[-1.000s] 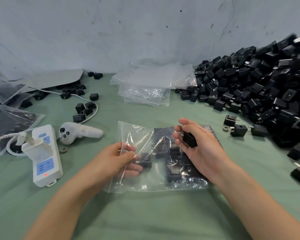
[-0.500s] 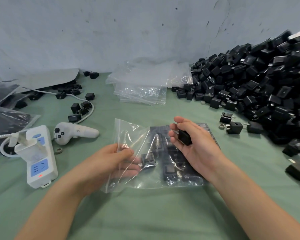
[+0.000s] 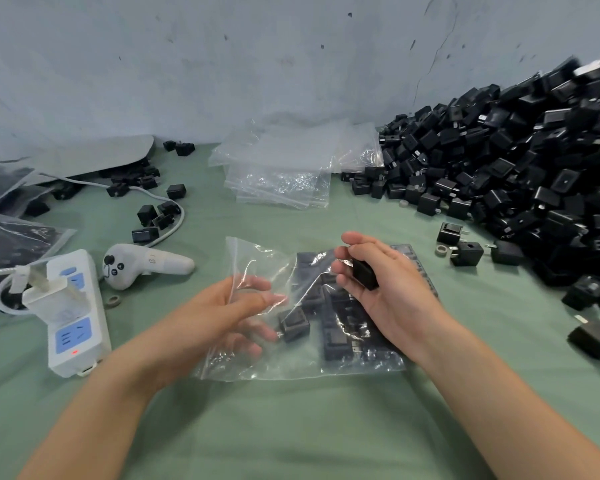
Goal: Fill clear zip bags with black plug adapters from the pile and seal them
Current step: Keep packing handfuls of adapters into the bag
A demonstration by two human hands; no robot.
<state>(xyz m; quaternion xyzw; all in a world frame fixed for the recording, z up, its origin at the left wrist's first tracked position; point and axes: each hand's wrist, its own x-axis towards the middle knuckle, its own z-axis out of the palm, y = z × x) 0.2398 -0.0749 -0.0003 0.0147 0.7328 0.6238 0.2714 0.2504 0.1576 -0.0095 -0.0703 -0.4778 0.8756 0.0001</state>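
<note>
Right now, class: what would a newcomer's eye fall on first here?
The big pile of black adapters heaped at right. Then the clear bag at centre, partly filled, with the blurred left hand at its mouth and the right hand gripping one adapter over it. A white power strip lies at left.

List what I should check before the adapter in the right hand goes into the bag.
1. Adapter held: the right hand grips one black adapter. Ok.
2. Bag mouth open: the left hand is at the left edge of the clear bag, but it is blurred. Cannot tell.
3. Room left: the adapters inside fill only the bag's right part. Ok.
4. Bag supported: it lies on the green cloth. Ok.
</note>
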